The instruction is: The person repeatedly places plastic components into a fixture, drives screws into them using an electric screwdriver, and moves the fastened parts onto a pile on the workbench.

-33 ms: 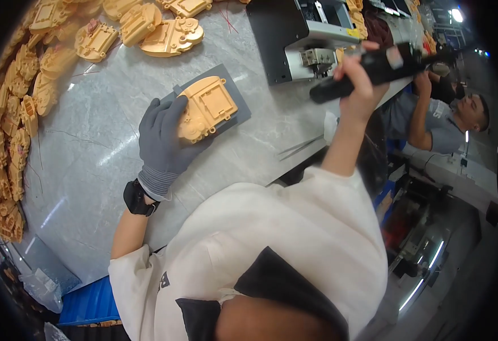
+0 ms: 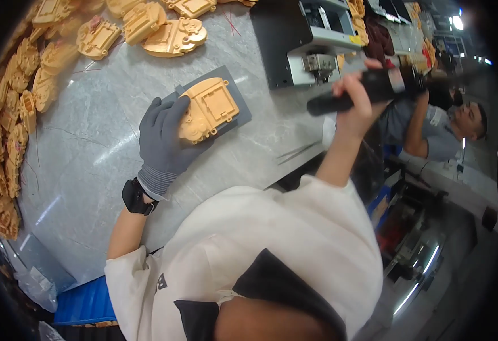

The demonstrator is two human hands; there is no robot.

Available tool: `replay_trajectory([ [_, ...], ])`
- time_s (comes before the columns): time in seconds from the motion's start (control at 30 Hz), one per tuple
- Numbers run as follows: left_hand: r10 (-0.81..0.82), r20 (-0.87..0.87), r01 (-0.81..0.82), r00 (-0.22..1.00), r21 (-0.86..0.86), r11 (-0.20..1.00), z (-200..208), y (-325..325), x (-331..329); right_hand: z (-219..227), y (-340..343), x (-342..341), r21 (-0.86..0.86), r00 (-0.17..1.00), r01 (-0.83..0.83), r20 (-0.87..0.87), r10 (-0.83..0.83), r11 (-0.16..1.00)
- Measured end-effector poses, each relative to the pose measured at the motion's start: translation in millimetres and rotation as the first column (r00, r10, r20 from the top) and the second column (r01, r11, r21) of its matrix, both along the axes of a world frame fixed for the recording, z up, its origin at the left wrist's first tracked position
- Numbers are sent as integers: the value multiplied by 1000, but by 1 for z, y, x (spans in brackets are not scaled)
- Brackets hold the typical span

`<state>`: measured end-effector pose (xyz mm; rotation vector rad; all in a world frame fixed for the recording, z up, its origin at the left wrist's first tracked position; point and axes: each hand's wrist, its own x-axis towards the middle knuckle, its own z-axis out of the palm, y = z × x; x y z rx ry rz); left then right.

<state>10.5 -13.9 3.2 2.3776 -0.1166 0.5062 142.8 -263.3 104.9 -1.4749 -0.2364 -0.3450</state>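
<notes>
"What's the piece like?"

"A yellow-orange plastic housing [image 2: 211, 107], rounded at one end, with a raised rectangular frame and small ring-shaped lugs along its edge. It sits just above the centre of the frame, on a dark grey plate [image 2: 244, 109]."

"And the hands?"

"The left hand [image 2: 166, 133], in a grey glove, lies over the housing's left end, fingers close together, steadying it against the plate. The bare right hand [image 2: 358, 105], right of centre, is wrapped around a black handheld tool [image 2: 381, 84]; the tool's far end is too blurred to make out."

"What are they working on?"

"A grey, marble-veined tabletop [image 2: 101, 193]. Similar housings [image 2: 19, 102] are heaped along the left edge and upper left, and tweezers [image 2: 298, 152] lie right of centre."

"Beyond that?"

"A black-and-silver machine [image 2: 280, 42] at the top, a blue crate [image 2: 87, 301] at the lower left, a co-worker [image 2: 439, 128] in grey at the right, and a bright lamp [image 2: 457, 23] at the upper right."
</notes>
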Motion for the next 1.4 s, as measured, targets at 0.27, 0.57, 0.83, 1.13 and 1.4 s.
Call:
replay_trajectory([
  [0.27, -50, -19, 49, 999, -33, 998, 5, 3, 7, 32, -5, 32, 76, 916, 182, 350, -198, 980],
  [0.57, -56, 2, 56, 998, -47, 997, 6, 6, 3, 26, -2, -13, -13, 985, -76, 157, 77, 997],
  [0.83, -68, 18, 69, 998, -60, 996, 2, 6, 4, 33, 51, -55, 72, 818, -550, 251, 518, 832],
  [1.13, -82, -46, 81, 996, -24, 996, -1, 9, 0, 30, 95, -68, -23, 877, -416, 253, 408, 909],
  [1.4, -55, -15, 55, 998, -32, 998, -5, 10, 0, 20, 98, -54, -72, 878, -452, 139, 458, 889],
])
